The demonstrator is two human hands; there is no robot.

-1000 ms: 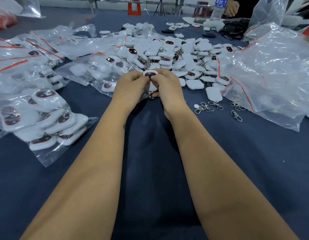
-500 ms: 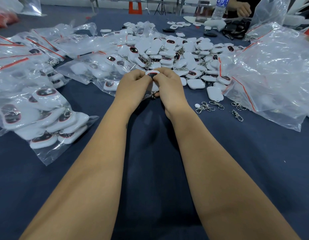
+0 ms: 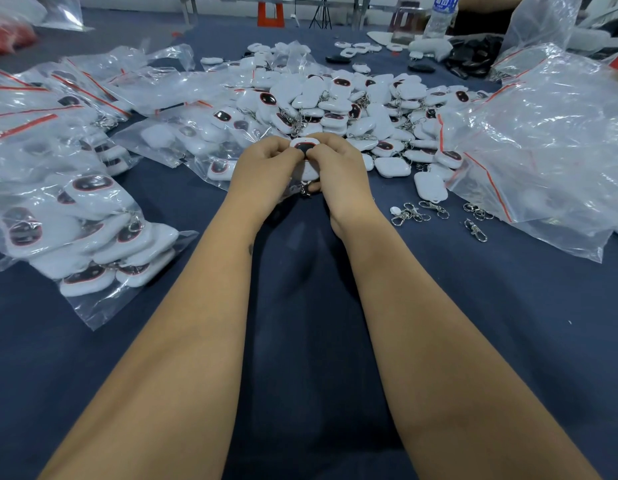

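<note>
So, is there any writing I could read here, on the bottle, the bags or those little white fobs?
On the water bottle: white characters on its blue label, too blurred to read.
On the held fob: no writing shows, only a dark red-rimmed window.
On the plastic bags: red strips, no print shows.

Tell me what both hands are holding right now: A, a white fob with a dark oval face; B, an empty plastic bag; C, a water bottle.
A: the left hand and the right hand both pinch the white fob between their fingertips.
</note>
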